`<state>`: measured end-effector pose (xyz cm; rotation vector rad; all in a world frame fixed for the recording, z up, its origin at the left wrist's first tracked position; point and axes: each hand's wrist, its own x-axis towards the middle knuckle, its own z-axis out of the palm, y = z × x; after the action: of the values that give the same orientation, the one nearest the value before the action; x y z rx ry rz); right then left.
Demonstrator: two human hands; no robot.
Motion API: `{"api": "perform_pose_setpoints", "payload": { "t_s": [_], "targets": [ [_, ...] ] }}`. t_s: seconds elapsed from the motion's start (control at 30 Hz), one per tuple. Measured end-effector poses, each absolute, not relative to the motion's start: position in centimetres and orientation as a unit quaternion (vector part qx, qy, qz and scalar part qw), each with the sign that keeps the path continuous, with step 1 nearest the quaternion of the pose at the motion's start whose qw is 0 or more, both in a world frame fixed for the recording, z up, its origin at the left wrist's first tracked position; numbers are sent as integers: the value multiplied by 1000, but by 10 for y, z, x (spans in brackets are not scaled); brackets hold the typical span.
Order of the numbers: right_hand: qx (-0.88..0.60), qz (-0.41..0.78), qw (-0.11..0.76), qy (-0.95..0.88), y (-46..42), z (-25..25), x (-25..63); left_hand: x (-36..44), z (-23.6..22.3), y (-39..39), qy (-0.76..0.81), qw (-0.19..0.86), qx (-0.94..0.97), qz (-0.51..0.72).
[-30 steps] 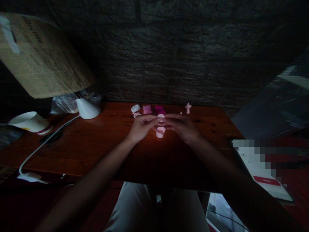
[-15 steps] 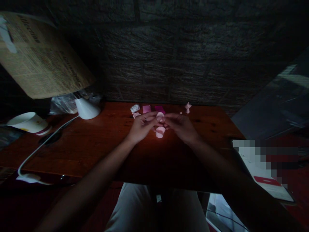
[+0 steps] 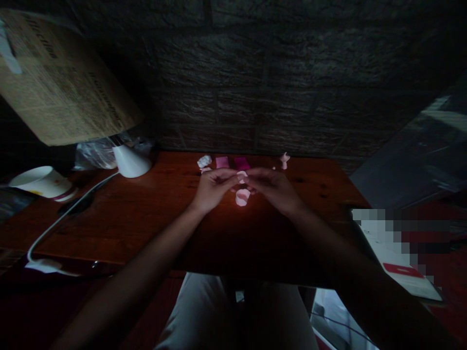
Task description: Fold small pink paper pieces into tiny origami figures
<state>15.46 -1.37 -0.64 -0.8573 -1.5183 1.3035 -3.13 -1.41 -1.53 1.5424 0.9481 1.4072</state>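
Note:
Between the fingertips of my left hand (image 3: 217, 183) and my right hand (image 3: 272, 187) is a small pale pink piece (image 3: 242, 177), soft and flat like modelling clay. Both hands are closed in a pinch on it, low over the table. Just below them stands a pale pink ring-shaped piece (image 3: 242, 197), hollow like a little cup. Behind my left hand lie a crumpled white lump (image 3: 204, 161) and a pink square block (image 3: 222, 162). A magenta block (image 3: 241, 163) sits beyond my fingertips. A small pink shaped figure (image 3: 284, 160) stands upright at the back right.
On the left are a white lamp base (image 3: 131, 161) under a newspaper-print shade (image 3: 69, 82), a paper cup (image 3: 43, 182) and a white cable (image 3: 60, 218). A stone-patterned wall (image 3: 237, 73) rises behind the wooden table (image 3: 146, 218). A white-and-red flat object (image 3: 404, 270) lies at the right.
Both hands keep their pinch on the pale pink piece, which shows a smaller, more tilted face now. The fingers have curled in slightly. The view has shifted a little.

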Motion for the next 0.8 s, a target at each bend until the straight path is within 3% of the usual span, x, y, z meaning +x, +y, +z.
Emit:
{"api": "perform_pose_setpoints", "payload": {
  "t_s": [0.8],
  "targets": [
    [-369, 509, 473, -617, -14, -6, 155, -29, -17, -15, 376, 412, 621, 551]
  ]
}}
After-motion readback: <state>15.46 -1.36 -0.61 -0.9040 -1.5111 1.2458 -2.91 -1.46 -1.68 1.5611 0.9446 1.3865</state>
